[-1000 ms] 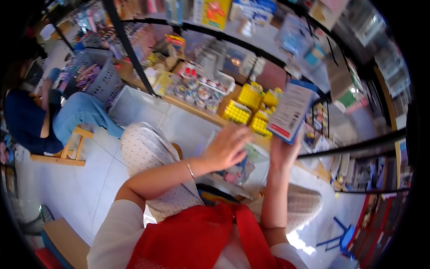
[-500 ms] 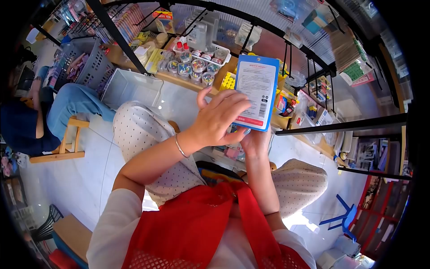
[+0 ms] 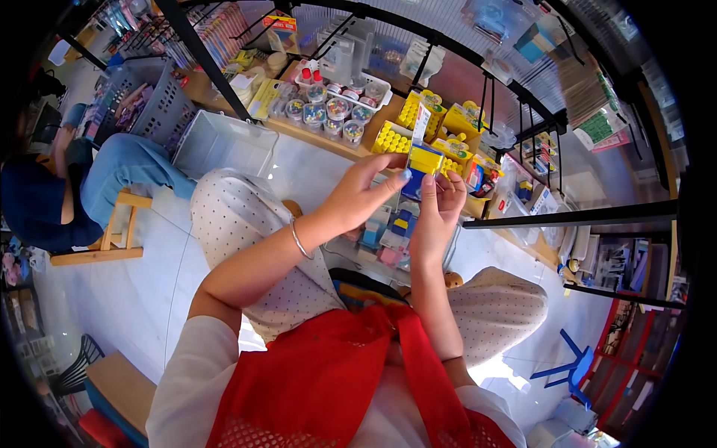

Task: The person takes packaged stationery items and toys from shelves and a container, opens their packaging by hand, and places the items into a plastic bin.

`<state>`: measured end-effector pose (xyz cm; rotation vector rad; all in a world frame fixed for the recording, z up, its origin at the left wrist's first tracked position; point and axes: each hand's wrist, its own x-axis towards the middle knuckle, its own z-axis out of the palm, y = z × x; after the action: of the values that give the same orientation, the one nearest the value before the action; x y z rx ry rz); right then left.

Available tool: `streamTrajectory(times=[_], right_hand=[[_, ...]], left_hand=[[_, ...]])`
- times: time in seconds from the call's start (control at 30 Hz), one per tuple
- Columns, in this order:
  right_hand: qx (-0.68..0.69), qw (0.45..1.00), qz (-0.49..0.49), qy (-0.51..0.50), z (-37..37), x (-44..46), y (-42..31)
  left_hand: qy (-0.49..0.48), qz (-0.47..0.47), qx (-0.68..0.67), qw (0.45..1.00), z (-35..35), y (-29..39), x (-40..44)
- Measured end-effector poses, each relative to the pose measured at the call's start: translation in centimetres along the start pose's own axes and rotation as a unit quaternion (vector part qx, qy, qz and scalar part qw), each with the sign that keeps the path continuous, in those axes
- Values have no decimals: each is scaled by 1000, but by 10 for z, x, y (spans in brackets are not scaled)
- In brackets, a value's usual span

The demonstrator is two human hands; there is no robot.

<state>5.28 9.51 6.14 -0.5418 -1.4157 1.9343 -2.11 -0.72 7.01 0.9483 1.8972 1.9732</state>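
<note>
Since the earlier frame, the blue-and-yellow pack (image 3: pixel 426 159) is turning away from a broad, printed-back presentation and is now showing a narrow, oblique aspect; the left hand (image 3: pixel 364 192) is shifting from across its face to its left edge. The pack is lying between the two hands, right of the frame's centre, in front of the yellow boxes (image 3: pixel 393 139) on the counter (image 3: pixel 340 146). Its long axis is running up the frame, leaning slightly right at the top. Neither hand is standing nearer, as both appear to be touching it: the left hand is gripping from the left with thumb and fingers, and the right hand (image 3: pixel 434 220) is supporting the lower right with thumb and curled fingers. Below the hands, blue and pink packs (image 3: pixel 390 252) are resting well beneath the grip. Regarding labels, the pack's white panel is facing too obliquely for reading. The red-and-yellow package (image 3: pixel 281 34) at upper left is carrying print too small to read; no brand is showing legibly.
</note>
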Motion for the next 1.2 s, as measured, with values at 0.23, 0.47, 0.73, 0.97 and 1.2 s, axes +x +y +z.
streamTrajectory(times=[0.23, 0.47, 0.73, 0.97, 1.2], right_hand=[[-130, 985, -112, -16, -7, -3, 7], [-179, 979, -99, -1, -34, 14, 16], [-127, 983, 105, -84, -32, 5, 20], [-59, 996, 68, -15, -17, 0, 16], [-23, 995, 95, 18, -13, -4, 9]], left_hand=[[5, -95, -61, 994, 1, -25, -3], [37, -185, -104, 977, -3, -30, -9], [64, -233, -236, 941, -1, -37, -11], [34, -225, -190, 955, -5, -30, -10], [46, -149, -113, 981, 1, -33, -13]])
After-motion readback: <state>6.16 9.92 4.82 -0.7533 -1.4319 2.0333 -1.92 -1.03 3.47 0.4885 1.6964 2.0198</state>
